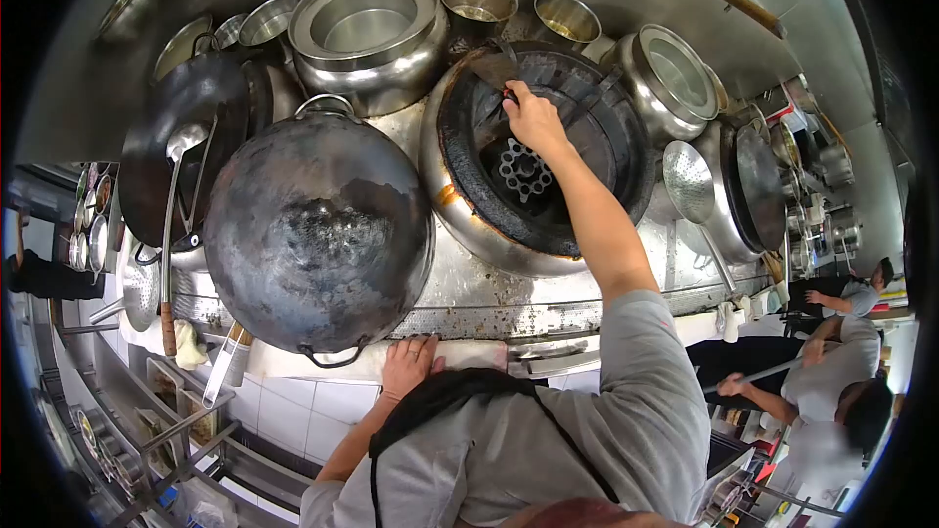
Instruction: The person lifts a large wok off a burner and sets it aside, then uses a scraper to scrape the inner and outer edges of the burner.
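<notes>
My right hand [534, 119] is closed around the handle of a flat metal scraper [492, 66], whose blade lies against the upper left part of the black burner ring [460, 137]. Below and left of the hand, a flower-shaped burner head [525, 170] shows in the ring's opening. My left hand [409, 364] rests on the pale cloth [469, 354] along the stove's front edge, fingers spread, holding nothing. Beside it, a large blackened wok [318, 225] lies upside down on the stovetop, left of the burner.
Metal pots [367, 24] line the back. Another wok [186, 137] with a ladle [188, 142] stands at left. A perforated skimmer [689, 182] and a third wok [759, 186] are at right. Two people [831, 372] are at the far right, another [54, 276] at far left.
</notes>
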